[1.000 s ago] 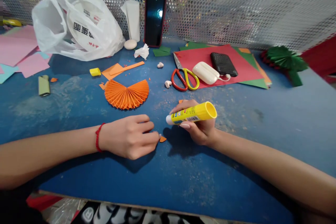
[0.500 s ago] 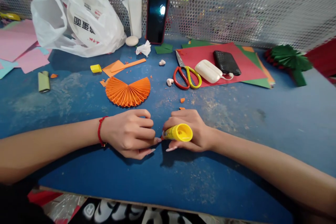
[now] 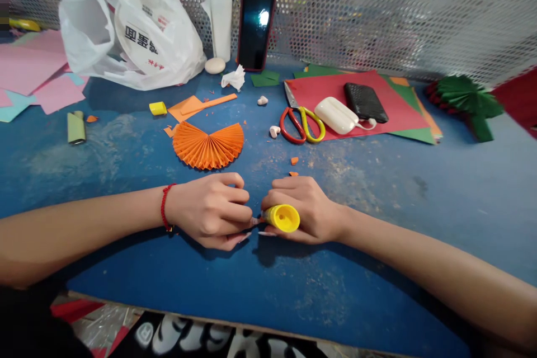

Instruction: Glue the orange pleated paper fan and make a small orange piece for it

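My right hand (image 3: 308, 210) is wrapped round a yellow glue stick (image 3: 283, 217), its butt end facing me and its tip pointing down at the blue table (image 3: 377, 246). My left hand (image 3: 212, 210), with a red cord at the wrist, pinches a small orange paper scrap right at the glue tip; the scrap is almost wholly hidden by the fingers. A pleated orange paper fan (image 3: 208, 145) lies just beyond my hands.
Red-and-yellow scissors (image 3: 300, 123), a white case (image 3: 335, 115) and a black wallet (image 3: 364, 102) rest on red and green paper sheets. A phone (image 3: 256, 25) leans on the mesh wall beside a white plastic bag (image 3: 134, 33). Yellow cap (image 3: 158, 108), lighter (image 3: 75, 127), green paper fan (image 3: 465, 98).
The glue stick swung from lying sideways above the table to pointing down at the scrap. My two hands came together; the left closed its pinch on the scrap.
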`<control>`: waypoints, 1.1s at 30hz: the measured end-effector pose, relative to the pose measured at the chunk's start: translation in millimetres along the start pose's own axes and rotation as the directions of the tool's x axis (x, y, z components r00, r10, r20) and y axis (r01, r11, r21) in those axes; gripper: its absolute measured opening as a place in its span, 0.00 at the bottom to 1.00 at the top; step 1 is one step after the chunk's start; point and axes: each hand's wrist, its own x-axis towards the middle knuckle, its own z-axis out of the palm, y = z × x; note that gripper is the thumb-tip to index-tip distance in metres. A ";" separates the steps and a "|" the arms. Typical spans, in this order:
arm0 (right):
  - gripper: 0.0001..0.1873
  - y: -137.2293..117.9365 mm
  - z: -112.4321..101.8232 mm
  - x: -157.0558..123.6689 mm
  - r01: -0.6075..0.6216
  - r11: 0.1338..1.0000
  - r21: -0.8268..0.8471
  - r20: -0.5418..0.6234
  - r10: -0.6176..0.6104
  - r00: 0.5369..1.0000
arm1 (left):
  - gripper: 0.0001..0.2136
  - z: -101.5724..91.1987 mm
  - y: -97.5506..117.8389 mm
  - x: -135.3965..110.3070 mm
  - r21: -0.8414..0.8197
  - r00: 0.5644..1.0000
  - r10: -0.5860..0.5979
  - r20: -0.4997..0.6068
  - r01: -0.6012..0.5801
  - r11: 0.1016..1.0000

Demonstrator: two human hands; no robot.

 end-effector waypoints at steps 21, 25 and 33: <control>0.20 1.0 -0.5 1.3 0.006 1.000 0.016 0.034 -0.007 0.999 | 0.09 0.3 2.0 0.9 0.041 0.998 0.068 -0.009 -0.068 0.997; 0.16 3.0 -0.1 -2.8 -0.026 1.000 0.004 -0.077 0.026 0.997 | 0.09 0.0 2.0 0.3 0.075 0.998 0.070 0.005 -0.070 0.995; 0.12 3.3 -4.5 -8.7 -0.158 0.978 0.133 -0.334 0.195 0.922 | 0.09 1.0 3.6 2.7 0.206 0.998 0.032 -0.056 -0.020 0.978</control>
